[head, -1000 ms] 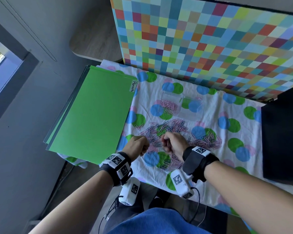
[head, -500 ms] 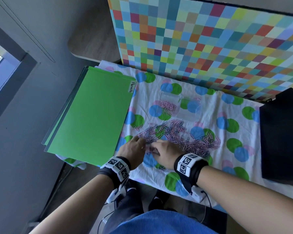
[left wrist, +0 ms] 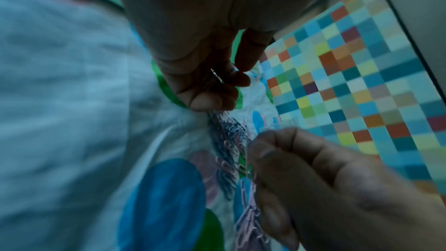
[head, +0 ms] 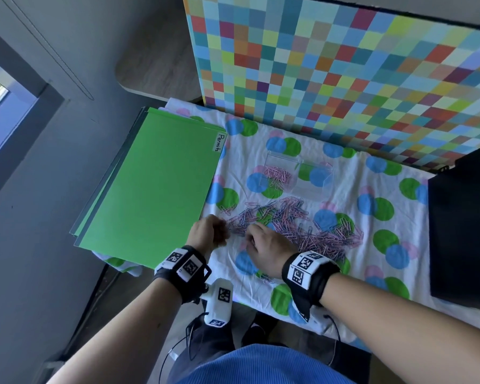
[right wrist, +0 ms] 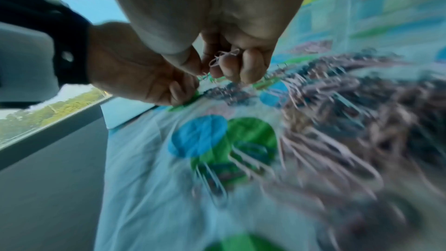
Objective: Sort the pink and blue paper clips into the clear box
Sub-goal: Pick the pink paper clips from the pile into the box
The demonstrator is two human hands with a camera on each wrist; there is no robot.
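A loose pile of pink and blue paper clips (head: 302,225) lies on the spotted cloth. Behind it stands the clear box (head: 313,187), with pink clips (head: 277,174) in its left compartment. My left hand (head: 222,231) is at the pile's near left edge. Its fingers curl round a few clips (left wrist: 214,80) whose colour I cannot tell. My right hand (head: 254,234) hovers right beside it. In the right wrist view its curled fingers hold some pink clips (right wrist: 224,56). The two hands almost touch.
A stack of green folders (head: 153,189) labelled "Permits" lies left of the cloth. A checkered board (head: 344,73) stands upright behind the box. A black object (head: 463,231) fills the right side. The table's front edge (head: 261,300) is just below my wrists.
Both hands dipped flatter onto the near left edge of the pile half a second ago. Now they are curled again and hold clips.
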